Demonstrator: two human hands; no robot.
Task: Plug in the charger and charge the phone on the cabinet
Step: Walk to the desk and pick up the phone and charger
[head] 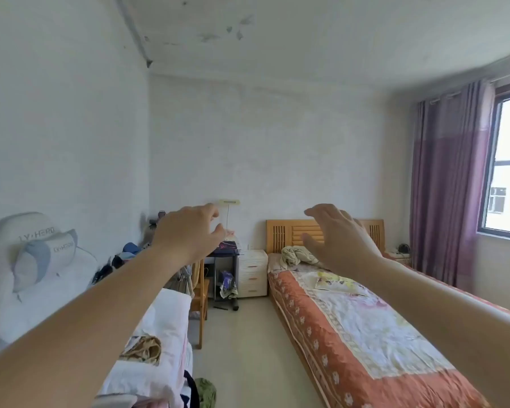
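Note:
Both my arms stretch forward into a bedroom. My left hand [189, 231] is held out with fingers apart and holds nothing. My right hand [336, 237] is also spread and empty. Far ahead, against the back wall, stands a white drawer cabinet [252, 272] between a dark desk [224, 254] and the bed. A socket strip [228, 202] is fixed on the back wall above the desk, with a thin white cable [228, 216] hanging from it. No phone or charger plug can be made out at this distance.
A bed with an orange patterned quilt [351, 328] and a wooden headboard [306, 231] fills the right side. Bedding [159, 334] and a white cushion [36, 260] lie at left. A wooden chair [200, 293] stands by the desk. A floor aisle [242, 348] runs between. Purple curtains [448, 187] hang by the window.

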